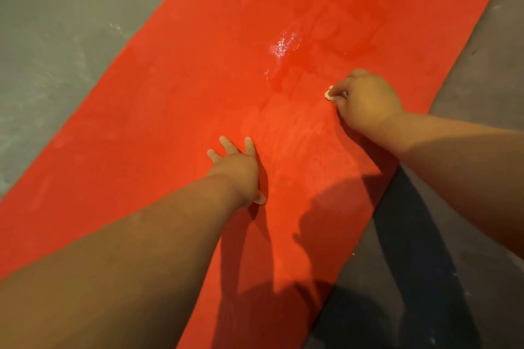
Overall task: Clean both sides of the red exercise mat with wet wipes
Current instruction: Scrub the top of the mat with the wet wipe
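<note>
The right hand [365,102] is curled tight around a small white wet wipe [328,94]. Only a crumpled corner of the wipe shows past the fingertips, and it is pressed down against the red exercise mat [170,93], near the mat's right edge. The left hand [236,171] holds nothing. It lies palm down on the mat with its fingers straight and spread, nearer the person than the right hand and towards the middle of the mat. Both bare forearms reach in from the bottom of the view.

Just beyond the right hand, wet streaks [283,48] darken the red surface and glint in 2 bright spots. The mat lies flat and unrolled, running diagonally from lower left to upper right across a grey floor [56,22], which shows on both sides of it. Dark shadows [320,229] of the arms fall across the mat and the floor at lower right.
</note>
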`<state>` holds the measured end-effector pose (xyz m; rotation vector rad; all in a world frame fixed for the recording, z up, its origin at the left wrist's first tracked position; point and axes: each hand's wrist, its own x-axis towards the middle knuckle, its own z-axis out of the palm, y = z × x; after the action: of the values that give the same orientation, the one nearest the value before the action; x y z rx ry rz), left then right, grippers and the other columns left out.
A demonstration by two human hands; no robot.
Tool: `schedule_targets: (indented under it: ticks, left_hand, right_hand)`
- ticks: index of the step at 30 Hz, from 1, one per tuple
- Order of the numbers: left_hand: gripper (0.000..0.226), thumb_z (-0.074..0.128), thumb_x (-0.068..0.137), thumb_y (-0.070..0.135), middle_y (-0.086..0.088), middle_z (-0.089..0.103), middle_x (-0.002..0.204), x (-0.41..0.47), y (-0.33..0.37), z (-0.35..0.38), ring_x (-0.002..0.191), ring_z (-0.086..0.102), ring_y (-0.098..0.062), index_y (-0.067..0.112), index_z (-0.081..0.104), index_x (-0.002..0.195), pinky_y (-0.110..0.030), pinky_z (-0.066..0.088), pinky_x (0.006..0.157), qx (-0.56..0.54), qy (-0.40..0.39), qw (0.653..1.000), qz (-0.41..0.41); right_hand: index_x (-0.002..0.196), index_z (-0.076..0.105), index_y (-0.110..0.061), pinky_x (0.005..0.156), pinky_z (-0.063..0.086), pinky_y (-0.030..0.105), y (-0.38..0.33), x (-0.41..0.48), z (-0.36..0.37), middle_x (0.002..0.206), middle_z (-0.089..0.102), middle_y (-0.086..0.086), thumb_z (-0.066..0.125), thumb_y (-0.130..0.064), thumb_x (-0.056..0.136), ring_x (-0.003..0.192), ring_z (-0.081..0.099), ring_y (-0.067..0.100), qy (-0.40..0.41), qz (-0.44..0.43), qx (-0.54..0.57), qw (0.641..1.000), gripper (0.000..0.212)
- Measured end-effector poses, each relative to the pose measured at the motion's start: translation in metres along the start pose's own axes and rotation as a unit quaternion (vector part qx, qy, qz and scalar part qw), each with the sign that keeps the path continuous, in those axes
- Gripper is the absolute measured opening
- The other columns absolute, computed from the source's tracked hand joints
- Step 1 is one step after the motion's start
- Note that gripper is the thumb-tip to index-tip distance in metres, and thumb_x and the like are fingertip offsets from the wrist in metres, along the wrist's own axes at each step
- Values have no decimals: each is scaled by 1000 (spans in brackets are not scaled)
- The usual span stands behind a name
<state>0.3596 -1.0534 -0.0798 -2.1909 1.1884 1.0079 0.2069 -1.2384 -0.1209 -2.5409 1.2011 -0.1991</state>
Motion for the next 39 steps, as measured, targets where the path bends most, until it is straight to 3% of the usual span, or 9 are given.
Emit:
schedule_targets:
  ticks: [3, 9, 12, 17, 21, 26, 33, 35, 39]
  left_hand:
    - [123, 78, 78, 37, -31, -22, 152, 0, -2, 2, 139, -2, -57, 17, -19, 151, -55, 23, 111, -22, 0, 1000, -3]
    - [122, 75, 80, 39, -35, -22, 150, -1, 3, -1, 137, -2, -59, 14, -22, 149, -57, 20, 111, 7, -3, 1000, -7]
    - [119, 75, 81, 37, -33, -18, 152, -3, 4, -2, 139, 3, -57, 14, -20, 150, -56, 25, 111, 26, -4, 1000, -7]
    - [108, 72, 84, 28, -26, -15, 156, -7, 18, 5, 140, 5, -54, 18, -10, 153, -54, 28, 109, 81, 10, 991, 108]
    - [128, 80, 74, 41, -30, -19, 153, -8, 35, 4, 137, -3, -59, 20, -20, 150, -57, 21, 111, 43, -12, 996, 83]
    - [124, 77, 76, 41, -31, -19, 152, -8, 36, 9, 137, -2, -60, 19, -19, 150, -54, 16, 113, 58, 9, 995, 75]
    - [124, 79, 77, 35, -26, -26, 152, -7, 38, 10, 138, -7, -57, 23, -21, 150, -57, 21, 111, 41, -7, 997, 69]
    - [124, 79, 76, 34, -24, -27, 153, -6, 38, 10, 138, -8, -57, 25, -20, 150, -57, 23, 110, 34, -7, 997, 67]
    - [126, 81, 75, 34, -24, -27, 153, -3, 38, 10, 138, -9, -57, 26, -20, 150, -57, 25, 109, 31, -4, 997, 67]
  right_hand:
    - [108, 71, -15, 85, 45, 38, -22, -19, 2, 108, 60, 13, 55, -17, 89, 101, 57, 36, -41, -17, 2, 999, 25]
    - [86, 74, -18, 69, 54, 31, -60, -114, 20, 84, 65, 4, 56, -19, 83, 78, 63, 26, -125, -294, 104, 942, 18]
    - [94, 74, -15, 75, 50, 35, -23, -64, 10, 90, 63, 10, 58, -16, 85, 87, 61, 34, -70, -207, 66, 974, 18]
    - [104, 73, -12, 83, 44, 37, 35, -1, -21, 106, 60, 15, 59, -15, 87, 100, 58, 37, -30, -18, -40, 999, 22]
    - [102, 73, -14, 84, 48, 37, -12, -61, -8, 103, 62, 12, 54, -20, 90, 98, 60, 33, -87, -96, 8, 991, 23]
    - [86, 75, -15, 67, 54, 35, -28, -118, 11, 85, 64, 7, 61, -17, 79, 78, 62, 29, -143, -261, 113, 948, 16]
    - [101, 74, -13, 85, 44, 35, 38, -27, -11, 103, 62, 10, 60, -13, 85, 101, 57, 33, -15, -7, -2, 1000, 21]
    - [103, 73, -15, 87, 44, 34, 19, -47, -9, 105, 62, 10, 57, -14, 86, 103, 57, 32, -67, -19, 1, 998, 23]
    - [88, 73, -16, 74, 52, 34, -33, -139, -2, 88, 62, 5, 62, -10, 79, 86, 61, 28, -153, -194, 85, 965, 15]
